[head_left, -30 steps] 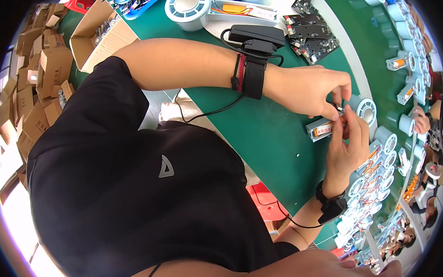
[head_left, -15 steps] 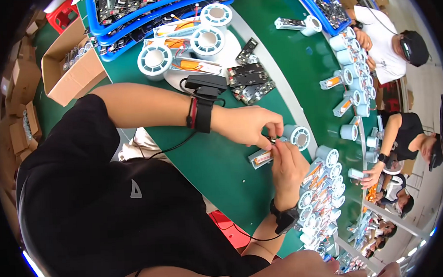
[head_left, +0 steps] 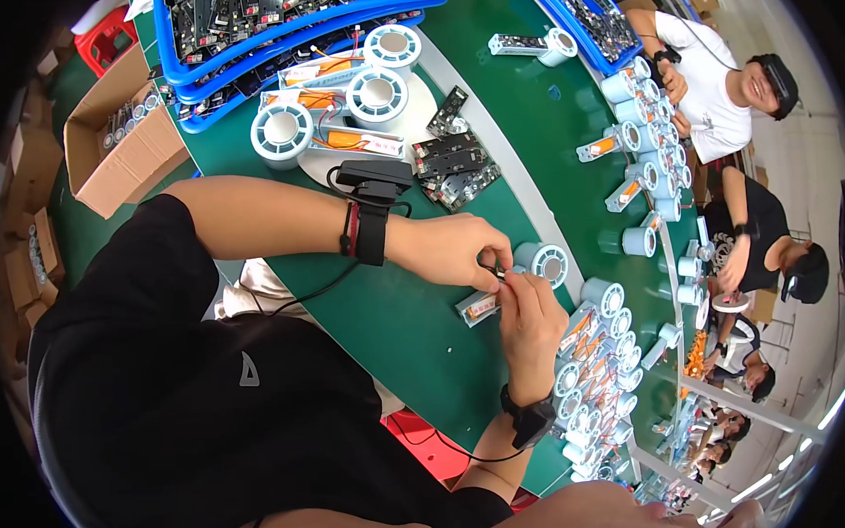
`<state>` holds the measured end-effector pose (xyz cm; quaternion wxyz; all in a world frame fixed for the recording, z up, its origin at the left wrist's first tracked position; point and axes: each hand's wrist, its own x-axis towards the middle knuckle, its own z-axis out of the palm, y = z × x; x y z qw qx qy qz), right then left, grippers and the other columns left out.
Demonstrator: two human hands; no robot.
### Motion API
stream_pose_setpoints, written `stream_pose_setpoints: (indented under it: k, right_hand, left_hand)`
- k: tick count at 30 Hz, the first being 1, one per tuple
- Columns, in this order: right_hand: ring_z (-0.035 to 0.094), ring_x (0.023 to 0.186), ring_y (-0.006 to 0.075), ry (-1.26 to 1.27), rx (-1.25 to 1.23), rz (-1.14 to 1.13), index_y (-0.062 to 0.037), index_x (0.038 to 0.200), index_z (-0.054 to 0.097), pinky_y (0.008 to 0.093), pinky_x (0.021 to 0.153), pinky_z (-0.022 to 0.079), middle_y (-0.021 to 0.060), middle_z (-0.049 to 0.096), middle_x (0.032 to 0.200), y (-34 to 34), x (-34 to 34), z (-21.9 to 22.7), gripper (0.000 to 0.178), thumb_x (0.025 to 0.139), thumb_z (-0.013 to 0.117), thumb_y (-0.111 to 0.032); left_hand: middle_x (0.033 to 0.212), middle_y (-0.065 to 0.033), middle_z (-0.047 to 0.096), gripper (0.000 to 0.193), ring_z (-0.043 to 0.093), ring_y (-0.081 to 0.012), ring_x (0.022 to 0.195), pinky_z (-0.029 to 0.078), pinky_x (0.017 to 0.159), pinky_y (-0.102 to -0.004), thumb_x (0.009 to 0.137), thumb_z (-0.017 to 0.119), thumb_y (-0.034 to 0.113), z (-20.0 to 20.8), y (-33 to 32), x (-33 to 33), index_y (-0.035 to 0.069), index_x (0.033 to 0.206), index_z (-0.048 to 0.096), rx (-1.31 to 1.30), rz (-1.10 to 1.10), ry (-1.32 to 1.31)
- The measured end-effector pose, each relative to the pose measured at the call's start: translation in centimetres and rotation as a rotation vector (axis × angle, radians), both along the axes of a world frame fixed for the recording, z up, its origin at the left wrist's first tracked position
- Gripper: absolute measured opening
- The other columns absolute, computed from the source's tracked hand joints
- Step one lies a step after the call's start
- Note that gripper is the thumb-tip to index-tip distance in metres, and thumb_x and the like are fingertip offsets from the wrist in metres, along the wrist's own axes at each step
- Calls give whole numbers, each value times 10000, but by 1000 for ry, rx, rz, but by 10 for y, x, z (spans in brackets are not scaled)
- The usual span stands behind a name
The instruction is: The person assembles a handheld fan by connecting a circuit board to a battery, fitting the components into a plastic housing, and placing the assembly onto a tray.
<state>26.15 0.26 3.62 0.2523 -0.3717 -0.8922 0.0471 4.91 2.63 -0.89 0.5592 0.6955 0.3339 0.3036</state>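
Observation:
Both my hands meet over a light-blue handheld fan unit (head_left: 543,263), which lies on the green table. Its round grilled head shows beyond my fingers, and its open handle (head_left: 478,308), with a white-labelled part inside, shows below them. My left hand (head_left: 455,252) pinches with thumb and forefinger at a small dark piece (head_left: 499,272), which looks like a wire end or connector. Against the same spot, my right hand (head_left: 533,321) has its fingertips pressed together. The fingers hide most of that piece, so its exact kind cannot be made out.
Several dark circuit boards (head_left: 456,160) lie by my left wrist. Beyond are fan units with orange batteries (head_left: 377,94) and blue trays of boards (head_left: 307,32). Rows of fan units (head_left: 593,351) stand beside my right hand. Co-workers (head_left: 719,86) work across the conveyor; a carton (head_left: 125,153) sits left.
The whole view has shifted slightly, so the table scene sits further left. My hands keep their pinch at the fan unit. Across the line, a co-worker's arm has drawn back from a fan unit.

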Motion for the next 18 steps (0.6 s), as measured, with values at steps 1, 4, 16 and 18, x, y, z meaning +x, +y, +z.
stream_pose_setpoints:
  k: [1,4,16,18]
  right_hand:
    - [683,709,303,7,-2,-18,-12,996,664,365,641,545,119,684,859,-2,-3,2,222,810,785,-13]
    - [693,718,281,-74,-200,-305,-8,996,631,358,654,548,122,687,855,-21,-19,38,217,836,776,-30]
    - [683,733,160,224,-982,-415,17,963,602,288,681,545,87,700,835,-10,16,24,174,909,744,-66]
    - [671,758,136,458,-1063,-420,29,1003,646,270,700,544,69,709,875,-3,20,30,125,908,722,-1]
  left_hand:
    - [963,-173,704,404,689,-270,861,540,764,-380,866,774,262,-1,-2,0,-27,1128,669,-8,19,-19]
    - [979,-177,696,407,690,-277,883,537,767,-380,879,760,264,-8,-7,0,-26,1149,666,23,68,-73]
    - [1030,-78,635,343,572,-266,957,425,868,-392,953,675,238,-10,-15,5,93,1263,653,324,194,-8]
    - [1016,-65,629,344,559,-255,970,405,882,-388,952,678,244,-13,-9,5,109,1267,655,295,187,13]
